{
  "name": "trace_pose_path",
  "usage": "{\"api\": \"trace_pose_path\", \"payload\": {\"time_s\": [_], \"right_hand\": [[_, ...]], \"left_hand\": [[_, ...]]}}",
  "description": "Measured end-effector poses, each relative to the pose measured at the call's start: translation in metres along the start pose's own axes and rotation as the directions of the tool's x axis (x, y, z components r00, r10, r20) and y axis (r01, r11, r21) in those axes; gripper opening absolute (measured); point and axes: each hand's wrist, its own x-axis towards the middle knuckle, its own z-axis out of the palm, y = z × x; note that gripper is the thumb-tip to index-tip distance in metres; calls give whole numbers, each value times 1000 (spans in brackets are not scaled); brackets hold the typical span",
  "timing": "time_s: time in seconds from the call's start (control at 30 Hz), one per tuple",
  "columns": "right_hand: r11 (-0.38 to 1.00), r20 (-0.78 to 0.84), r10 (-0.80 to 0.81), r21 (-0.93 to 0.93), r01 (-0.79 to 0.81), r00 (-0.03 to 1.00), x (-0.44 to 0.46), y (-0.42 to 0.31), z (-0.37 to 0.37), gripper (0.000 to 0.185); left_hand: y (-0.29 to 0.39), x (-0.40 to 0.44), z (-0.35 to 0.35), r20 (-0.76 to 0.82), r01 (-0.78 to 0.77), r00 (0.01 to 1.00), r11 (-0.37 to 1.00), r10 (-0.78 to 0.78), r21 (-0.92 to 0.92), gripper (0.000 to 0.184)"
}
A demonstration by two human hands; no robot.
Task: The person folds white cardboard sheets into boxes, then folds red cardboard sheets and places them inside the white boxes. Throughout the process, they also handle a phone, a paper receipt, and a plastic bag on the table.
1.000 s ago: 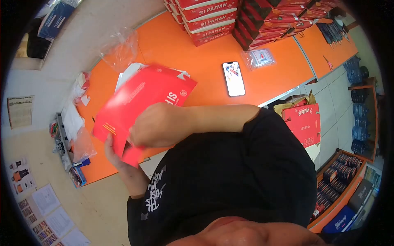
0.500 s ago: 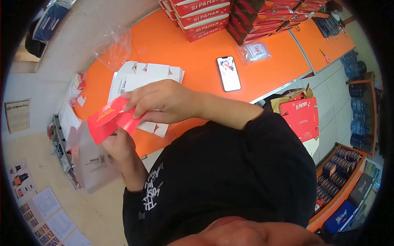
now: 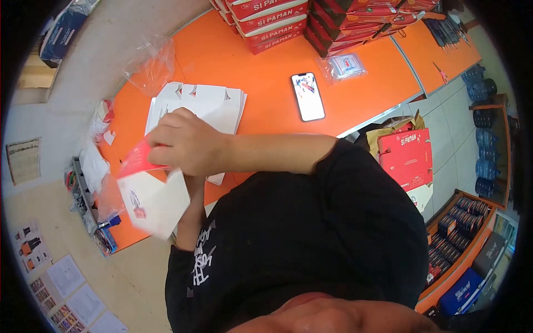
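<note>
A red and white folding carton is in front of me at the left, blurred by motion. Its white panel, printed with a small logo, faces up and its red part lies along the top. My right hand is closed over the red part, fingers curled round its edge. Behind the carton and under my right wrist is my left hand; only its wrist area shows and its fingers are hidden. Flat white carton sheets lie stacked on the orange table just beyond my hands.
A lit phone and a clear plastic packet lie on the table. Stacked red boxes stand at the back. Clear plastic wrap sits at the left, scissors at the right. A red carton stands beside me.
The carton has turned so that its white printed panel shows instead of mostly red. My right hand has moved left and down over it, and my left hand has become mostly hidden.
</note>
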Motion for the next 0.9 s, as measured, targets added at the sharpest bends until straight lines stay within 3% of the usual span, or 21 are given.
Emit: {"api": "trace_pose_path", "payload": {"time_s": [0.07,0.13,0.2,0.23,0.27,0.33,0.37,0.4,0.43,0.5,0.53,0.57,0.6,0.67,0.7,0.73,0.77,0.8,0.83,0.87,0.9], "right_hand": [[994,227,-96,67,82,969,-3,17,-8,22],[993,277,-83,106,56,957,-5,23,-10,17],[990,367,71,91,-112,927,-15,17,0,13],[961,316,211,106,-255,925,-15,8,1,14],[960,316,212,107,-257,925,-13,5,-1,14],[782,426,422,275,-559,800,-7,1,-6,15],[781,425,424,275,-561,799,-8,6,-6,15],[878,324,366,191,-439,873,-10,14,-5,15],[946,229,286,90,-312,930,-12,22,-4,16],[951,185,242,150,-271,953,-15,31,1,19],[952,133,203,206,-228,970,-14,35,2,23],[917,263,214,279,-286,941,-14,38,-3,27],[916,263,215,279,-287,941,-11,41,-9,27],[902,434,280,186,-389,856,-2,58,-20,27],[896,286,298,245,-370,911,-11,88,-9,29],[898,287,298,240,-370,910,-6,96,-15,29],[733,406,494,280,-620,768,2,101,-25,30],[506,524,632,279,-816,571,11,104,-35,31],[235,630,700,243,-941,337,17,106,-42,32],[236,622,705,245,-940,339,17,99,-44,32],[151,657,614,446,-882,437,13,82,-42,37]], "left_hand": [[25,3,4,12,45,999,992,-44,-122,40],[44,-1,7,26,37,999,976,-32,-213,41],[41,-3,11,13,34,999,982,-32,-188,41],[31,-4,10,-15,25,1000,993,-27,-115,42],[24,-4,11,-32,18,999,995,-21,-97,42],[18,2,13,-45,11,999,992,-17,-129,42],[27,5,14,-40,18,999,980,-27,-198,43],[41,7,17,-1,14,1000,952,-15,-307,43],[44,9,16,11,17,1000,948,-14,-317,43],[29,17,7,1,12,1000,981,-12,-193,44],[18,19,-1,37,29,999,988,-24,-155,44],[11,23,-8,90,63,995,984,-49,-169,45],[2,27,-26,264,335,928,896,-262,-290,59],[33,29,-30,613,303,777,939,-144,-162,67],[41,32,-33,743,164,662,986,-104,-8,65],[39,29,-36,780,-19,612,984,-131,180,63],[32,25,-35,792,-192,588,923,-165,334,62],[19,19,-33,762,-262,618,864,-192,431,60],[4,13,-36,717,-228,666,859,-207,459,59],[-9,6,-41,661,-139,716,882,-224,450,58],[-19,0,-48,596,28,765,936,-247,352,57]]}}
